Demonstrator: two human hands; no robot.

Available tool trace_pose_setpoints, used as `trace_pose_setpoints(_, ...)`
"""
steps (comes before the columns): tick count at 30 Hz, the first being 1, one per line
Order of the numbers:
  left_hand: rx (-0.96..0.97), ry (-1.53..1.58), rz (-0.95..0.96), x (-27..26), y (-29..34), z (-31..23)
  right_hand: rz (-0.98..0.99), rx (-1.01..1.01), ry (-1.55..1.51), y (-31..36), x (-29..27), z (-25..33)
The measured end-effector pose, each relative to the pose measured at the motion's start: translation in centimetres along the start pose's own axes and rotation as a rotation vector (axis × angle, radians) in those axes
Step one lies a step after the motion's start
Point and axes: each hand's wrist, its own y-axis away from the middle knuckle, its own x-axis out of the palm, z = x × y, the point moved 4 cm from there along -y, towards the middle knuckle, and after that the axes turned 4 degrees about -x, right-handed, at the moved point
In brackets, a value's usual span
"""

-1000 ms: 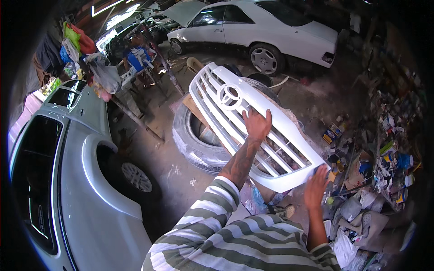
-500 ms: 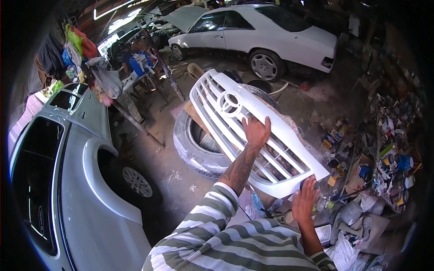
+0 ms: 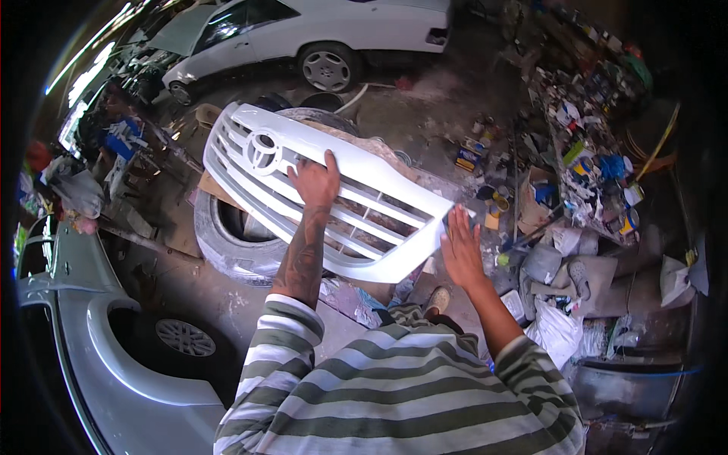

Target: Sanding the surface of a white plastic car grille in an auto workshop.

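A white car grille (image 3: 396, 199) with long slats and a round emblem (image 3: 263, 152) lies slantwise in front of me. My left hand (image 3: 316, 181) rests on its middle beside the emblem, fingers hooked over a slat and its thumb or end finger stretched toward the upper rim. At the grille's right end my right hand (image 3: 461, 246) lies with long, straight fingers against the edge. Under those fingers shows a small dark flat piece (image 3: 472, 215), mostly hidden, its kind unclear. Beneath the grille sits a dusty tyre (image 3: 214, 246) with a wooden board.
A silver vehicle (image 3: 125, 364) stands close on my left, a white car (image 3: 334, 30) beyond the grille. Cans, rags and litter pile up along the right, with a cardboard box (image 3: 535, 193) and a white plastic bag (image 3: 557, 331). A metal pole (image 3: 152, 241) lies at left.
My view has swung rightward and down, so the scene sits farther left. The right hand has moved up around the grille's right end. My left hand keeps its place by the emblem.
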Motion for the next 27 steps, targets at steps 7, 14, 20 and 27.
trace_pose_setpoints(7,-0.005,-0.009,0.092,-0.7,1.3,-2.5,0.193,-0.325,-0.004,-1.8,-2.8,-0.7)
trace_pose_setpoints(14,-0.030,0.143,-0.047,-2.2,1.2,-1.5,0.428,-0.525,-0.121,-2.4,-5.5,-4.2)
trace_pose_setpoints(20,-0.059,0.138,0.023,-1.2,0.7,-1.9,0.484,-0.615,-0.162,-7.4,-4.9,-0.3)
trace_pose_setpoints(27,-0.067,0.064,0.074,-1.8,1.0,-1.7,0.690,-0.687,-0.229,-3.4,-6.3,-9.8)
